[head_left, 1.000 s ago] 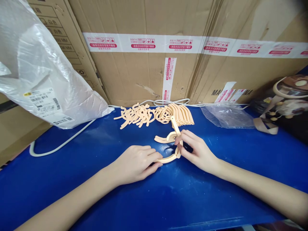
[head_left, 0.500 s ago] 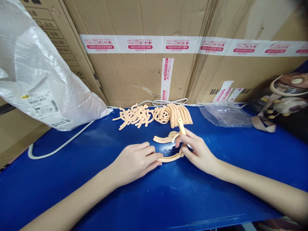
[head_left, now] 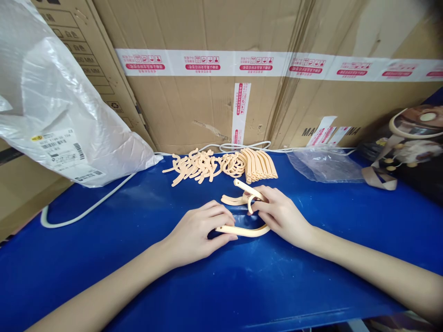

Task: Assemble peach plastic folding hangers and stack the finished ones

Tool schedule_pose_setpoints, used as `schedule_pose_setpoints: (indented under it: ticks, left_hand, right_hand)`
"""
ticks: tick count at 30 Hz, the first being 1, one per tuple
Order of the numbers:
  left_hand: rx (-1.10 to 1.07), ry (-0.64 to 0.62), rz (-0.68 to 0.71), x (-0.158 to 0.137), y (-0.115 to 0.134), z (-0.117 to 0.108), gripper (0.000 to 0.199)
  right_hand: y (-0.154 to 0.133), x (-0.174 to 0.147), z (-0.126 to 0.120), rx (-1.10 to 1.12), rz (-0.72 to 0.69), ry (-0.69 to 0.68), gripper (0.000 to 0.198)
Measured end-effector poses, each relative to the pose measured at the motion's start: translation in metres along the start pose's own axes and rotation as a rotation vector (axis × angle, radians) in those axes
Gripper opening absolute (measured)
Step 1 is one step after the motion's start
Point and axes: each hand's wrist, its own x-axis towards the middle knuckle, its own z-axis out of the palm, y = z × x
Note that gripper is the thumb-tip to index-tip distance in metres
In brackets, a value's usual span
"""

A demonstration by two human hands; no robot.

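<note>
My left hand [head_left: 204, 228] pinches the left end of a curved beige plastic hanger arm [head_left: 249, 231] between thumb and fingers. The arm's right end runs into my right hand [head_left: 285, 214], whose fingers are closed around it. From the same right hand a second beige arm [head_left: 244, 186] points up and to the left, with a small curved hook [head_left: 249, 205] below it. How these pieces join is hidden by my right fingers. Just behind them, another beige hanger part [head_left: 231, 200] lies on the blue table, partly covered by the held pieces.
Behind lie a loose pile of beige hooks [head_left: 194, 167], several rings [head_left: 232, 165] and a row of stacked curved arms [head_left: 260, 166]. A clear plastic bag [head_left: 321, 163] is at right, a white parcel bag [head_left: 69, 115] at left. Cardboard boxes [head_left: 194, 106] wall the back; a white cable [head_left: 86, 214] crosses the left.
The upper arm in my right hand has swung from nearly upright to slanting left. The lower arm has turned over, and my left fingers have shifted on its end.
</note>
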Motion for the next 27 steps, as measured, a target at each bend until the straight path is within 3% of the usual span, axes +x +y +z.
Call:
schedule_pose_setpoints:
  ticks: [5,8,14,17,27]
  left_hand:
    - [-0.073,-0.045,-0.007,-0.001,0.000,-0.001,0.013]
    - [-0.010,-0.063,0.004,-0.001,-0.003,-0.002,0.020]
    - [0.200,-0.163,0.019,0.000,-0.012,-0.001,0.068]
    - [0.225,-0.185,-0.007,0.001,-0.014,0.001,0.082]
    - [0.375,-0.158,-0.076,-0.003,-0.012,-0.002,0.076]
  right_hand:
    - [0.002,0.001,0.001,-0.032,0.015,0.020,0.020]
    - [0.001,0.001,0.001,-0.069,0.015,0.033,0.019]
    - [0.000,0.002,0.000,-0.093,0.017,0.060,0.020]
    - [0.000,0.002,0.000,-0.096,0.008,0.062,0.019]
    - [0.002,0.002,0.000,-0.093,0.010,0.061,0.018]
